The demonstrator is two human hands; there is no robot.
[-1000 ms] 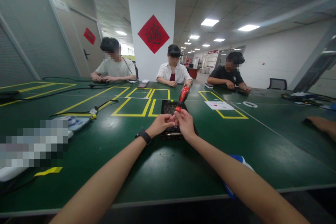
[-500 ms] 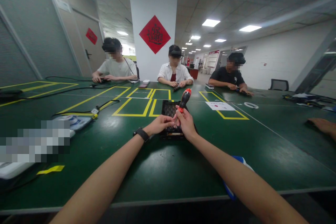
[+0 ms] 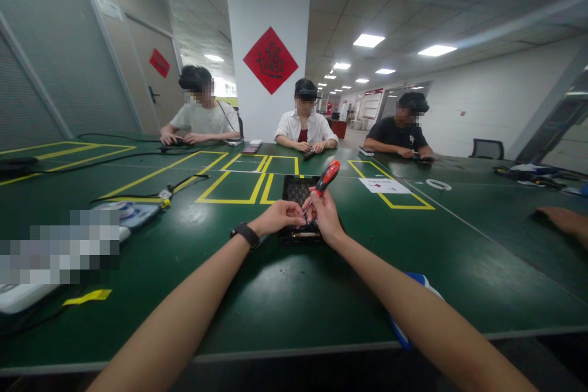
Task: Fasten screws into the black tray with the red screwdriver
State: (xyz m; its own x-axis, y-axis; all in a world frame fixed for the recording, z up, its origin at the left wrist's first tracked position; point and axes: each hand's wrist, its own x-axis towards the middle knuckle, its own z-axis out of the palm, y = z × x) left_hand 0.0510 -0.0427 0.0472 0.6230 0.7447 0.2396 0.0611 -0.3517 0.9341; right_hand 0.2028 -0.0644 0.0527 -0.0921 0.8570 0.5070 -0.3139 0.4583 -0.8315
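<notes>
My right hand (image 3: 325,214) is closed around a screwdriver (image 3: 327,176) with a red and black handle. The screwdriver leans, its handle up to the right and its thin shaft pointing down to the left. At the shaft's lower end are the pinched fingers of my left hand (image 3: 281,217); whatever small thing they hold there is too small to make out. Both hands are over a black open case (image 3: 294,187) on the green table, with a dark patterned inside. The hands hide much of its middle. A black band circles my left wrist.
Yellow tape (image 3: 229,201) marks rectangles on the green table (image 3: 257,312). A paper sheet (image 3: 384,185) and a white ring (image 3: 439,185) lie to the right. A blue and white object (image 3: 404,306) is partly under my right forearm. Cables lie left. Several people sit around the table.
The screwdriver's handle has tipped further to the right and lower. Both hands stay over the black case, nearly in the same place.
</notes>
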